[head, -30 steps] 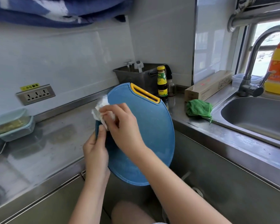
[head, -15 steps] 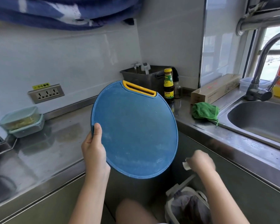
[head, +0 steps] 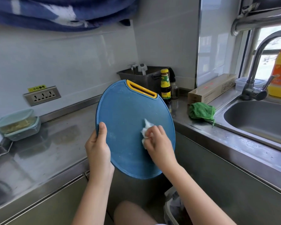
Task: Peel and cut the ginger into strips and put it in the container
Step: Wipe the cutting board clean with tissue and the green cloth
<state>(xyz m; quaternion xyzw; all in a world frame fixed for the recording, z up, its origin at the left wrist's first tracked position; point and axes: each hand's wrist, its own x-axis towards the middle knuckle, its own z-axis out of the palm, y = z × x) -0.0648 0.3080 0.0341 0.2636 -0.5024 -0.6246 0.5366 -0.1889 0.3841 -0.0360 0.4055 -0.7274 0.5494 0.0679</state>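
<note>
Change since the earlier frame: right grip (head: pixel 157 140) has come up from the bin (head: pixel 173 208) below the desk edge to the face of the cutting board (head: pixel 130 119).

- Right grip: fingers curled round a crumpled white tissue (head: pixel 146 127), pressing it to the board's right half.
- Left grip (head: pixel 98 148): clasps the board's left rim, thumb on the face, fingers behind.
- Cutting board: round, blue, yellow handle slot uppermost; held tilted in the air above the desk (head: pixel 55 151) edge.
- Container (head: pixel 17 124): lidded, clear, pale yellow strips inside; on the desk at far left by the wall, well apart from both grips.
- Green cloth (head: pixel 201 112): bunched beside the sink (head: pixel 258 120).
- Sauce bottle (head: pixel 165 85): upright behind the board.
</note>
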